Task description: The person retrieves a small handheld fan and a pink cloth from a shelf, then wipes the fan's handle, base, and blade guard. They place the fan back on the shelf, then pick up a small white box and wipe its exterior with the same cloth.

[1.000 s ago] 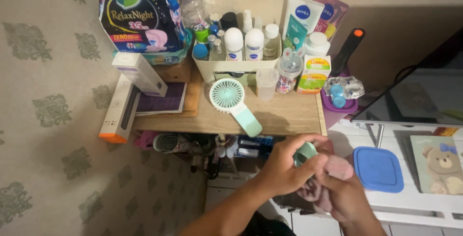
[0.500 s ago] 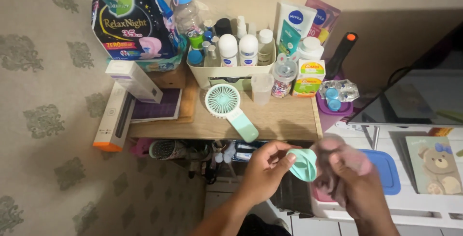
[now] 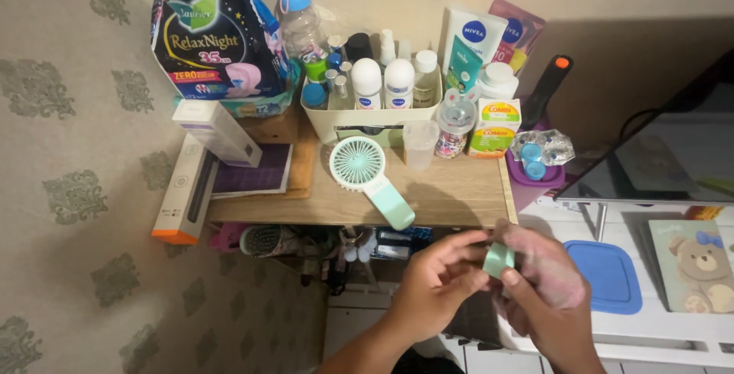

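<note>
Head view: mint piece (image 3: pixel 498 260) mostly hidden btwn hands, pink cloth (image 3: pixel 552 271) blurred.

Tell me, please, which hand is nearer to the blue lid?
Right. The right hand lies just left of the blue lid; the left hand is farther left, beyond the small green piece.

A home is shown, most likely a bedroom corner. A small wooden table (image 3: pixel 459 190) at twelve o'clock is crowded with a cream plastic organiser of toiletry bottles (image 3: pixel 371 114) and a mint-green handheld fan (image 3: pixel 367 175). Patterned beige wallpaper (image 3: pixel 76 190) is seen at nine o'clock, and a flat dark television screen (image 3: pixel 657 160) at three o'clock.
</note>
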